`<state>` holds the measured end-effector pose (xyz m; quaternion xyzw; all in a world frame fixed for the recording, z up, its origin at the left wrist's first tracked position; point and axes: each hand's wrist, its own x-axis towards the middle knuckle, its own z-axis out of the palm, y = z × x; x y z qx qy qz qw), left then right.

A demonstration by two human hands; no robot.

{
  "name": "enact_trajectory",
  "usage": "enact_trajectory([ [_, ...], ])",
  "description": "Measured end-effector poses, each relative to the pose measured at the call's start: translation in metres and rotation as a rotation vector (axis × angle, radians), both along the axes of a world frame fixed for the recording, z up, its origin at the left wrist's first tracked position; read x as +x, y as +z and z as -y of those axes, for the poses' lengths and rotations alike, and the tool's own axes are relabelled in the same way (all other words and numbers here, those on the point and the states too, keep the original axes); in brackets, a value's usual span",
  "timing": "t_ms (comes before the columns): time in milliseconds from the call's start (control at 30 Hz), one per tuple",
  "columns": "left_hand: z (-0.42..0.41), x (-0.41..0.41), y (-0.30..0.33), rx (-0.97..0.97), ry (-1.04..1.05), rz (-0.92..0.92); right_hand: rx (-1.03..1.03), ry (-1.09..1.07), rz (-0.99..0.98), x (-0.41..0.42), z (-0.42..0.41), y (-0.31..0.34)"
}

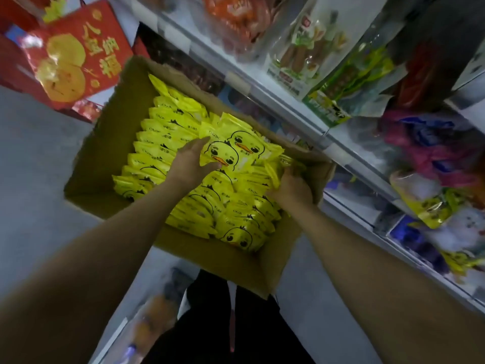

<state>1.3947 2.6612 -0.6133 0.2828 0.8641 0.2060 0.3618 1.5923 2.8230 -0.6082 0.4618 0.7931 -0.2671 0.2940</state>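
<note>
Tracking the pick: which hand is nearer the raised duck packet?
Left. The left hand holds the duck packet; the right hand is apart, lower right, gripping other packets.

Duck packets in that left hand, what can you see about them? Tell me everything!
The duck packets are two shiny yellow plastic bags, overlapping. Each is printed with a cartoon duck face with black eyes and an orange beak, and has small black lettering near the top. The left hand pinches their left edge. It holds them tilted above the boxed packets, which stand in rows in the cardboard box.
</note>
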Motion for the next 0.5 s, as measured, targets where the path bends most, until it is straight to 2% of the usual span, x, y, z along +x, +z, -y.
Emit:
enact_trajectory([
  [67, -0.006, -0.004, -0.013, -0.013, 0.047, 0.009, 0.049, 0.01, -0.018, 0.001, -0.003, -0.004],
  [133, -0.014, -0.008, -0.02, -0.009, 0.11, 0.049, 0.024, -0.103, -0.092, 0.002, -0.007, -0.004],
  [333, -0.031, -0.017, -0.036, -0.033, 0.191, 0.078, -0.614, -0.606, -0.293, 0.01, -0.009, 0.006],
  [500, -0.027, -0.013, -0.035, -0.042, 0.252, 0.016, -0.739, -0.729, -0.305, 0.006, -0.009, -0.001],
])
